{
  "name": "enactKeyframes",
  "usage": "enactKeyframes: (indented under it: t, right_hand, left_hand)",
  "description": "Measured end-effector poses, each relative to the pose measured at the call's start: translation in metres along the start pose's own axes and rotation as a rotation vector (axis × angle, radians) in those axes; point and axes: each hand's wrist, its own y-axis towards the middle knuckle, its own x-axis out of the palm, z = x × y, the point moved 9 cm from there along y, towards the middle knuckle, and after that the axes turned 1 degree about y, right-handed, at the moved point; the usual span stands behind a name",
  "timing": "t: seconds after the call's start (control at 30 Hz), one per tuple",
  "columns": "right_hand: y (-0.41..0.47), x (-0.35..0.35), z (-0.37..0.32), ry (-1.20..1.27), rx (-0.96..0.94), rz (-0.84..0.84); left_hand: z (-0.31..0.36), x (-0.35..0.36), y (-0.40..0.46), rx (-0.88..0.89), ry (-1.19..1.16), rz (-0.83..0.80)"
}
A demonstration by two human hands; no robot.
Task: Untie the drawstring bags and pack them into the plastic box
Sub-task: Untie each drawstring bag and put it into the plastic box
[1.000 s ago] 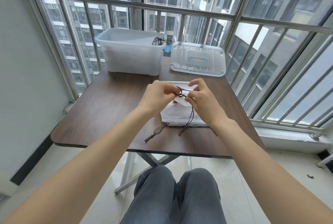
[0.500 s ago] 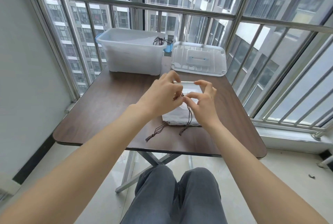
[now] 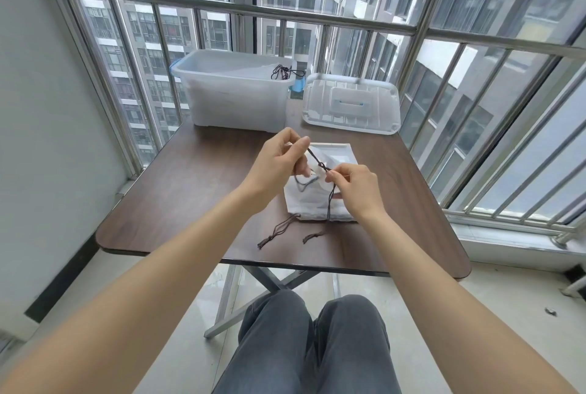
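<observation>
While the knot [image 3: 322, 167] sits taut in the cord [image 3: 331, 200] above the bag [image 3: 317, 203] on the table [image 3: 190, 203], the left hand [image 3: 279, 168] pinches one strand up and away, the right hand [image 3: 355, 185] pinches the other just beside it. Cord runs diagonally between them, so pulling apart should free it; the box [image 3: 234, 101] waits behind, left hand nearer.

High-rise home balcony: steel window bars [image 3: 320, 17], folding table [image 3: 196, 203].
</observation>
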Motion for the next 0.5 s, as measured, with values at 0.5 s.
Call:
enactKeyframes:
  t: [0.5]
  right_hand:
    - [0.005, -0.002, -0.005, -0.094, 0.006, 0.003]
  left_hand:
    - [-0.025, -0.007, -0.002, -0.229, -0.047, 0.044]
